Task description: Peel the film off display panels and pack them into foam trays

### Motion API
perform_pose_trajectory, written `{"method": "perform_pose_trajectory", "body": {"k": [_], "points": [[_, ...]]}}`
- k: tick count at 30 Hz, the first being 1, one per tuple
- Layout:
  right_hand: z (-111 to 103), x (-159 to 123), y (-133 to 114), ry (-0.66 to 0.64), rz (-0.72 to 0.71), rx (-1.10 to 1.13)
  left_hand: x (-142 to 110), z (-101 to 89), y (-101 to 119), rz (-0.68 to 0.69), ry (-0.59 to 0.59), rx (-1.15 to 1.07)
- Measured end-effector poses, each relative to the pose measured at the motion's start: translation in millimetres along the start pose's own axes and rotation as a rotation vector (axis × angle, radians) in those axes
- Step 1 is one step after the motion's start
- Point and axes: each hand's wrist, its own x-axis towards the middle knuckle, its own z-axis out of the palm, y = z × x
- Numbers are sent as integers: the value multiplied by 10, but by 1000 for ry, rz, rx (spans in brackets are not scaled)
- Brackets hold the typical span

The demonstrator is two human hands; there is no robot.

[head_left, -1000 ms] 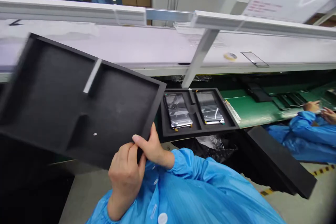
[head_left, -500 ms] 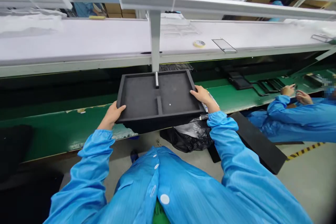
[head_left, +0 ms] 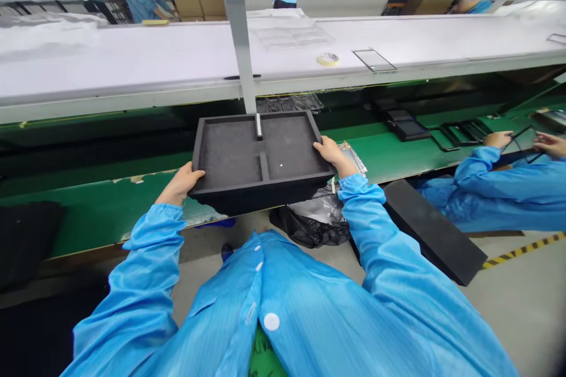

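A black foam tray (head_left: 227, 150) with two shallow compartments is between my hands, above the front edge of the green bench (head_left: 110, 212). My left hand (head_left: 180, 181) grips its left side near the front corner, thumb over the rim. On the right side, my right hand (head_left: 331, 152) holds the rim the same way. A small white speck lies in the right compartment. Below the tray's top is a deep dark front; whether it is one tray or a stack, I cannot tell. The fingers under the tray are hidden.
A white upright post (head_left: 241, 47) stands just behind the tray. On the white shelf lie a tape roll (head_left: 328, 59) and a thin framed panel (head_left: 375, 61). A black plastic bag (head_left: 309, 227) hangs below the bench. At right, a co-worker's hands (head_left: 499, 139) hold a thin frame.
My view has shifted, and the tray sits slightly higher and further left in it, still in both hands. The co-worker at right now holds up a thin frame.
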Motion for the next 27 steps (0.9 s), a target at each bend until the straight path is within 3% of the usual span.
{"method": "perform_pose_trajectory", "body": {"k": [3, 7, 9, 12, 15, 17, 23, 27], "points": [[-27, -91, 28, -38, -17, 213, -9, -18, -35, -2, -16, -46], [20, -386, 207, -141, -55, 719, -78, -14, -118, -88, -37, -209], [166, -588, 312, -156, -26, 961, -110, 9, -169, -152, -11, -277], [488, -830, 397, -33, 78, 1201, -136, 64, -243, -176, 31, -347], [736, -915, 384, 164, 193, 1319, -141, 116, -308, -153, 73, -417], [805, -903, 363, 222, 227, 1349, -139, 129, -343, -141, 106, -413], [850, -845, 427, 251, 224, 1397, -115, 89, -422, -100, 134, -275], [910, -841, 462, 278, 116, 1460, -96, 74, -469, -140, 152, -323]]}}
